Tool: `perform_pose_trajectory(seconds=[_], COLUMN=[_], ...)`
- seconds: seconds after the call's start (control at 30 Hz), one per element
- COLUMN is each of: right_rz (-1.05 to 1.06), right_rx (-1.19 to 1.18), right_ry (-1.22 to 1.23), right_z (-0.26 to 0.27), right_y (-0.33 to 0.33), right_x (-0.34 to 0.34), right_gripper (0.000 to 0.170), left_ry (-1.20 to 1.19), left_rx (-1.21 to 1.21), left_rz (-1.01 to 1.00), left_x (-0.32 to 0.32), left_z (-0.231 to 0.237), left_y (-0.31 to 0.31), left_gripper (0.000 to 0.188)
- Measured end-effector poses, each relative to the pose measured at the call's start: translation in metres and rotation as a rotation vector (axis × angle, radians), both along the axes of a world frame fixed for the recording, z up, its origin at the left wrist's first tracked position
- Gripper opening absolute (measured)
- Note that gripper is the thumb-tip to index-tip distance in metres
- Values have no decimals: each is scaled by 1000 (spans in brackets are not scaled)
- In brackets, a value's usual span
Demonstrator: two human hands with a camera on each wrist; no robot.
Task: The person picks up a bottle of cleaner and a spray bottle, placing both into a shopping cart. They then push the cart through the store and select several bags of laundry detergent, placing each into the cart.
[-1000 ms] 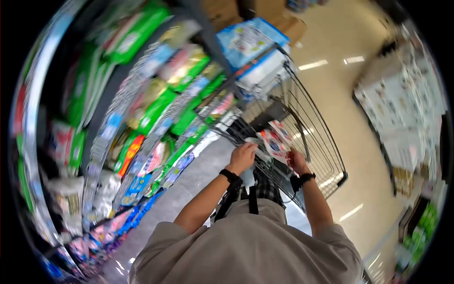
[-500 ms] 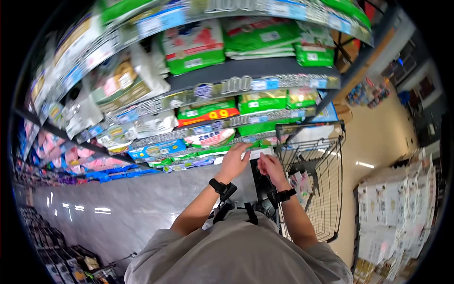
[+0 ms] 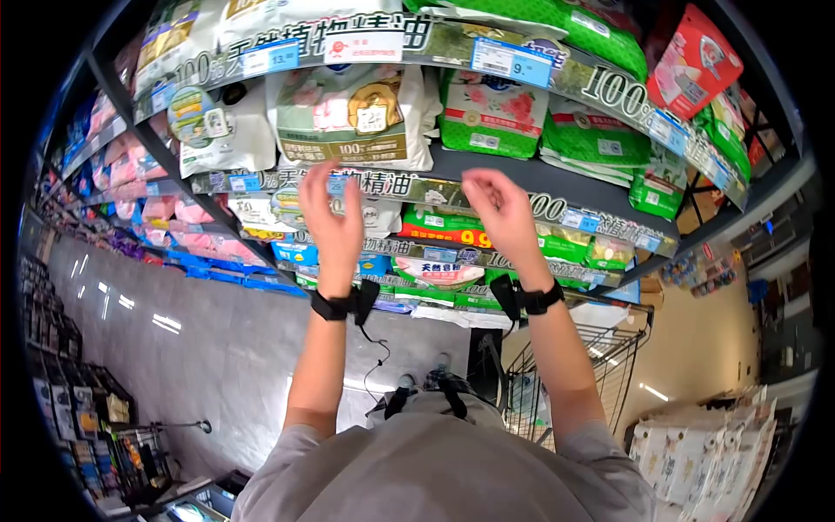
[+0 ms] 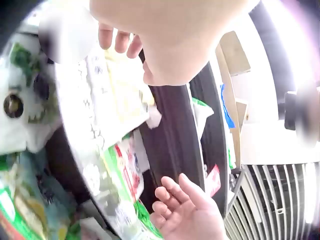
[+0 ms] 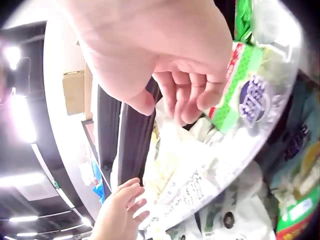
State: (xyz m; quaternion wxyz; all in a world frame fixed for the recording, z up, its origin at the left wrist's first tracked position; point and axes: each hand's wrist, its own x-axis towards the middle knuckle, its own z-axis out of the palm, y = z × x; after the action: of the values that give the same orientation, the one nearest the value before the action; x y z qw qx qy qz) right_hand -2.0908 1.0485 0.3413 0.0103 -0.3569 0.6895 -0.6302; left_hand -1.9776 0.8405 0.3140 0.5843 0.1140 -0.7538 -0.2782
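Note:
My left hand (image 3: 333, 222) is raised in front of the shelf, fingers spread and holding nothing. Just beyond its fingertips stands a large white and olive bag (image 3: 304, 113) with a round picture on its front. My right hand (image 3: 504, 209), also holding nothing, has its fingers loosely bent. It overlaps the shelf's label strip (image 3: 430, 190) in the head view, below a green and white bag (image 3: 494, 109) printed with red flowers. Both palms face each other in the left wrist view, where the right hand (image 4: 192, 212) shows low down.
A wire shopping cart (image 3: 600, 357) stands at my right, partly behind my right forearm. Green packs (image 3: 600, 143) fill the shelf's right part, with a red pack (image 3: 693, 65) above. Stacked white goods (image 3: 700, 457) stand on the floor at the lower right.
The view has turned from the cart to the shelf. Both hands have left the cart, where the right was at a red and white packet, and have risen and moved apart toward the bags.

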Motion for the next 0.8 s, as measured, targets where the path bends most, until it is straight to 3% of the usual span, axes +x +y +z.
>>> perform_pose_trajectory(seconds=[0.1,0.13,0.17,0.23,0.3,0.37,0.4,0.43,0.57,0.7,0.8], right_rz=[12,1,15,184,168,135,103,98,98,104,124], right_rx=[78,144,128,251,272,184,250,236,105,-43,-98], right_ry=[116,134,137,100,161,274,226,131,137,145,100], right_z=[11,15,21,34,23,16,23,26,16,29,37], right_y=[-35,-46,-57,-73,-91,-100,-101,-102,-105,-107,-101], right_x=[-24,-29,-32,-35,-47,-49,-45,-41,-43,-42,-32], right_gripper=[45,57,57,78,84,91,98,94,84,79,82], left_ry=[37,40,56,72,-19,-99,-129,-155,-106,-128,-142], left_rx=[-73,-88,-47,-17,357,380,316,249,384,373,387], left_rz=[220,237,240,251,2,-22,-47,-74,-251,-181,-259], left_x=[-6,-10,-16,-22,-27,-27,-25,-25,-25,-26,-20], left_z=[18,22,23,28,34,39,41,44,46,56,67], left_y=[-44,-59,-73,-90,-102,-108,-105,-102,-107,-101,-85], left_gripper=[44,44,44,44,48,52,53,53,56,60,62])
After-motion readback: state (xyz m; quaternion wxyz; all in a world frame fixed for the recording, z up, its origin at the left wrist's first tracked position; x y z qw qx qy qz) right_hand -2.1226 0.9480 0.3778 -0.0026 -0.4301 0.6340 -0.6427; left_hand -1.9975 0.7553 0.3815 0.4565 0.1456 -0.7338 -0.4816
